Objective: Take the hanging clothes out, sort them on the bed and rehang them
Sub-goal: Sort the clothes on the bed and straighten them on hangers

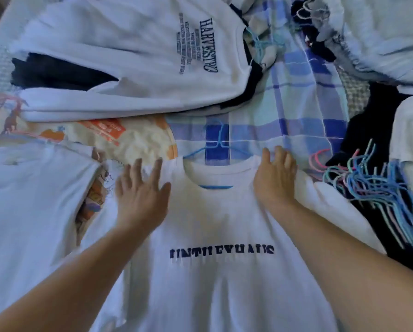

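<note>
A white cotton T-shirt with dark blue block lettering across the chest (215, 271) lies flat, front up, filling the lower centre of the frame. A light blue wire hanger (216, 144) sits inside its neck opening, the hook sticking out above the collar onto a blue, white and pale green checked bedsheet (303, 111). The left hand (141, 195) lies on the shirt's shoulder at centre left, fingers spread and straight, pressing the cloth and grasping nothing. The right hand (276, 178) rests on the opposite shoulder at centre right, its fingers bent down over the shoulder edge; whether they pinch the fabric cannot be told.

Just beside the shirt, at lower left, lies another plain white garment (33, 200), overlapping a cream cloth with orange cartoon prints (129, 137). In the upper left, a white sweatshirt printed with dark lettering (133, 56) lies over dark navy clothes (57, 73). At the right edge, a tangled bundle of blue, turquoise and pink hangers (378, 188) rests on black fabric (368, 130).
</note>
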`<state>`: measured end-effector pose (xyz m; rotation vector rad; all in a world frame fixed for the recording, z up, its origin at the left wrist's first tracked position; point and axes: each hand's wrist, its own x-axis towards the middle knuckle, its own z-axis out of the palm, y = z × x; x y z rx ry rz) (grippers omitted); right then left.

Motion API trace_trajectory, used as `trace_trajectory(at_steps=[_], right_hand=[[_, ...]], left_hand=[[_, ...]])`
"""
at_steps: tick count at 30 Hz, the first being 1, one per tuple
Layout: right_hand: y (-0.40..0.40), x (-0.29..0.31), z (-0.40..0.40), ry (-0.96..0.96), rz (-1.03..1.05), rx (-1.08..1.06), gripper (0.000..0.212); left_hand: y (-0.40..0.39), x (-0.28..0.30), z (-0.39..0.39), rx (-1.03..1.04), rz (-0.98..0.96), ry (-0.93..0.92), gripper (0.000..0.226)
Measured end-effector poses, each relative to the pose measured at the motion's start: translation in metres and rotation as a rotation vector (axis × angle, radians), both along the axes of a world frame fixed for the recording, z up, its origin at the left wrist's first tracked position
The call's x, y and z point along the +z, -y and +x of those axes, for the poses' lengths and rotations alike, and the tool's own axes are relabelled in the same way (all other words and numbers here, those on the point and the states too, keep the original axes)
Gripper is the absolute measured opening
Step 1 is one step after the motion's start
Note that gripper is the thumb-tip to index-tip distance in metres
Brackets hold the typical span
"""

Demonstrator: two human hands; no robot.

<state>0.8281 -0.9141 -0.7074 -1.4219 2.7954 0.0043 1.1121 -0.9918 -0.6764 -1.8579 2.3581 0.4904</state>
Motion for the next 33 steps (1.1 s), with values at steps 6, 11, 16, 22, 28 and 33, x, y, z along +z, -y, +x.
trace_trajectory(at_steps=[6,11,16,22,28,33], right_hand=[[-0.005,-0.021,0.015,0.005,0.058,0.127,0.054],[-0.040,0.041,0.033,0.249,0.049,0.207,0.057],[-0.149,0.101,0.040,0.393,-0.143,-0.026,0.044],[-0.279,0.127,-0.024,0.351,-0.209,-0.367,0.034],[-0.348,0.129,-0.125,0.294,-0.158,-0.498,0.031],[-0.356,0.121,-0.176,0.475,-0.042,-0.306,0.035]], left_hand=[[-0.034,-0.052,0.013,-0.225,0.115,0.015,0.071],[-0.030,-0.021,-0.006,-0.179,0.198,0.097,0.079],[-0.096,0.024,-0.050,-0.248,0.209,-0.039,0.083],[-0.222,0.026,-0.110,-0.404,0.404,-0.131,0.076],[-0.270,-0.010,-0.143,-0.345,0.518,0.119,0.076],[-0.247,-0.015,-0.161,-0.300,0.652,0.198,0.055]])
